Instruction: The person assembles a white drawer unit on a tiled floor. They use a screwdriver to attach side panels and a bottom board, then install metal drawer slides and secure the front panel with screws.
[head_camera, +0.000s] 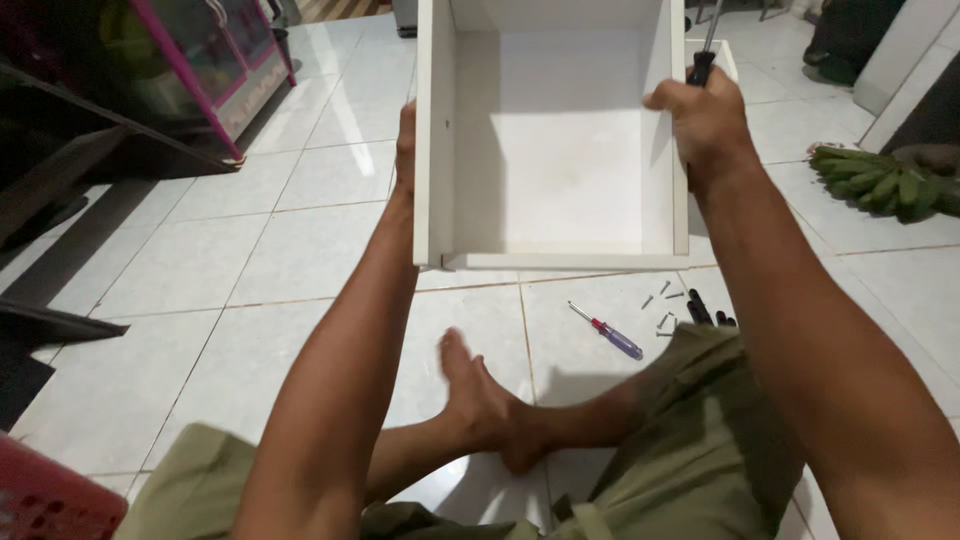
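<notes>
While my left hand (405, 150) braces flat against the white box's (552, 150) outer left wall, my right hand (705, 125) grips a screwdriver (704, 55) at its right wall. Box stands assembled on the tiled floor (250, 250); loose screws (664, 305) and a second screwdriver (608, 332) remain, so fastening looks unfinished.

The person wears olive-green shorts (700, 450), with bare forearms, bare legs and a bare foot (480, 400).
</notes>
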